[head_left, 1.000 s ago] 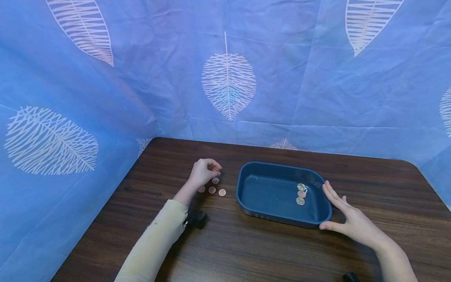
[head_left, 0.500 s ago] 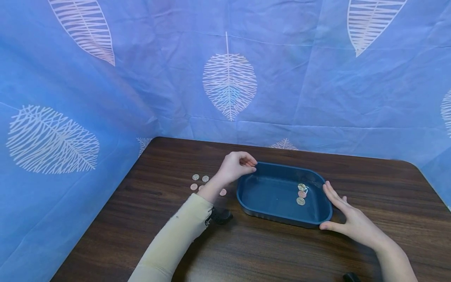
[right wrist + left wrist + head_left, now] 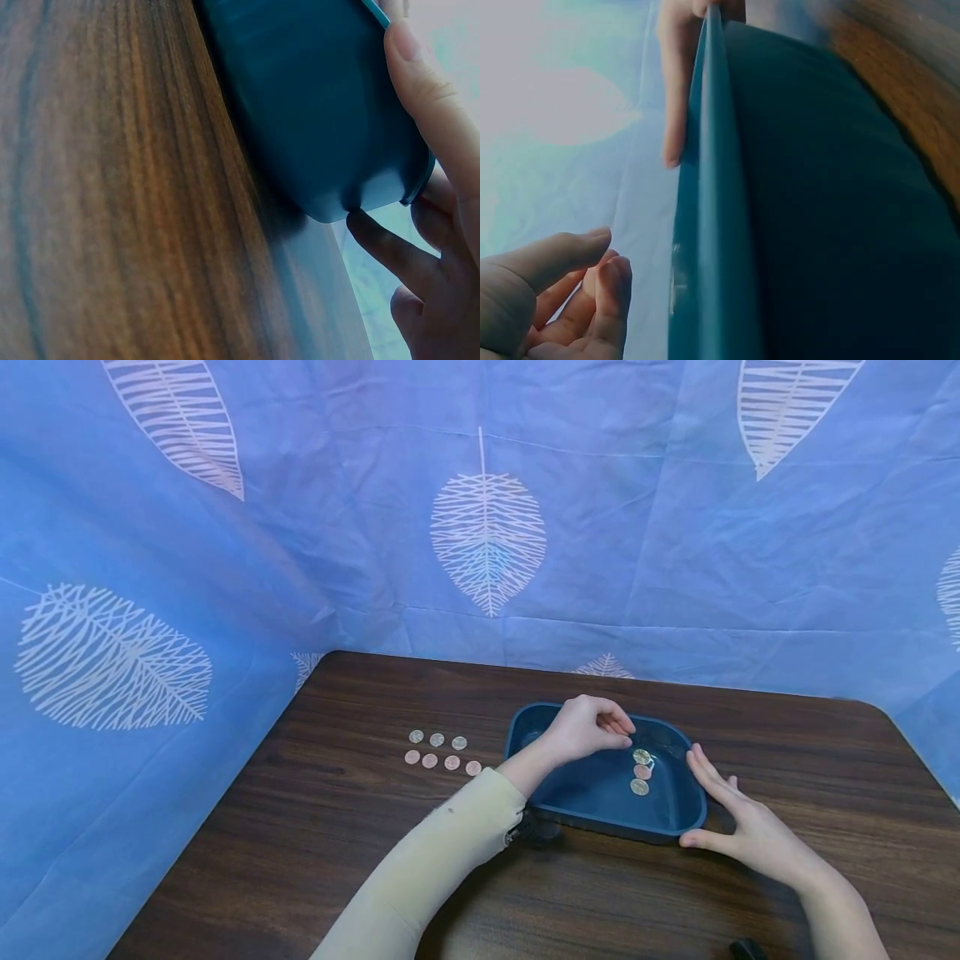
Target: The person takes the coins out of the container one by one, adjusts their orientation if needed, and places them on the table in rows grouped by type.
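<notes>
My left hand (image 3: 581, 728) hovers over the dark blue tray (image 3: 611, 828), thumb and fingertips drawn together. It seems to pinch a coin brought from the table, though no coin shows between the fingers now; the left wrist view has the thumb close to the fingertips (image 3: 619, 264). Below and right of it, a short column of coins (image 3: 642, 772), silver-gold and copper, lies in the tray's right part. My right hand (image 3: 750, 827) holds the tray's right end, thumb at the near corner and fingers along the far side. In the right wrist view, a finger touches the tray's end wall (image 3: 322, 150).
Left of the tray, several loose coins lie in two rows: silver ones (image 3: 437, 740) behind, copper ones (image 3: 452, 762) in front. The brown wooden table (image 3: 300, 827) ends at a blue leaf-print cloth (image 3: 615, 527). A dark object (image 3: 747, 949) shows at the bottom right.
My left hand has moved right from the coin rows, across the tray's left rim, to above its right half. The right hand and tray have stayed put.
</notes>
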`<state>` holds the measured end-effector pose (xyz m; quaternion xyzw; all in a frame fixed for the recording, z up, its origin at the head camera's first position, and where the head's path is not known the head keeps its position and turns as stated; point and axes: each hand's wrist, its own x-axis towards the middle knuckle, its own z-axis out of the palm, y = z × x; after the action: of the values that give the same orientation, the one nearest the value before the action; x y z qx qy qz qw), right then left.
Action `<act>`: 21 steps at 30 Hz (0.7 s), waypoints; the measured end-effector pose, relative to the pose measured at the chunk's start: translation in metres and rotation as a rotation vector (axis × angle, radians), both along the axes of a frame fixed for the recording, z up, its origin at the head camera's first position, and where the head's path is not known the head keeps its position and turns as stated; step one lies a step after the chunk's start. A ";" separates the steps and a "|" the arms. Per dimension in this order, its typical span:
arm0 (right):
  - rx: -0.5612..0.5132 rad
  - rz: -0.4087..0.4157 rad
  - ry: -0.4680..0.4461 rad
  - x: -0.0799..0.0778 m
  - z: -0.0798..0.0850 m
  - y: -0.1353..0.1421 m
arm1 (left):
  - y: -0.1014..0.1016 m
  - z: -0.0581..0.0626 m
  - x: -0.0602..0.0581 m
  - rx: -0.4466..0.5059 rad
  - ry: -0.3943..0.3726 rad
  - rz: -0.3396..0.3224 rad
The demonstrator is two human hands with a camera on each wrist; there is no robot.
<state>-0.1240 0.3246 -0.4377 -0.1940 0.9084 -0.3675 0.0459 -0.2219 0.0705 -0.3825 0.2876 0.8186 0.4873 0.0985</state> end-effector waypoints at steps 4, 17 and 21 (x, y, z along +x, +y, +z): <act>-0.013 0.013 0.013 0.000 -0.002 0.001 | 0.020 -0.008 0.000 -0.020 -0.017 -0.021; -0.028 0.025 0.019 0.000 -0.002 0.000 | 0.044 -0.041 0.003 -0.259 -0.027 -0.019; -0.029 0.025 0.013 0.001 -0.003 0.001 | 0.046 -0.046 0.002 -0.358 0.015 -0.059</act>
<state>-0.1230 0.3257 -0.4407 -0.2085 0.9008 -0.3787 0.0419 -0.2198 0.1163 -0.4283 0.2927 0.8842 0.3287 0.1563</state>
